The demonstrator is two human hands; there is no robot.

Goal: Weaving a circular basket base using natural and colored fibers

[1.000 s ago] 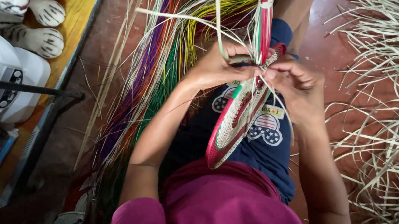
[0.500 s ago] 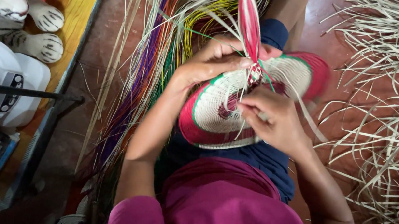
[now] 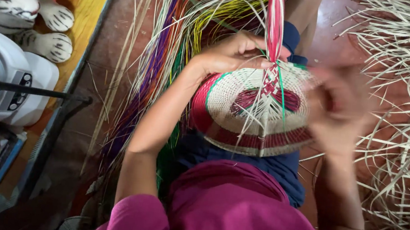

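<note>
Woven disc (image 3: 258, 113) mostly finished, loose strands unwoven; pinched at top by left hand (image 3: 231, 54). Right hand (image 3: 340, 111) blurred, grip indeterminable.

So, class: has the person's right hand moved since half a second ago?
Yes. The right hand, now motion-blurred, has left the middle of the woven disc and swung out to its right edge, towards the pale straw pile on the floor.
</note>
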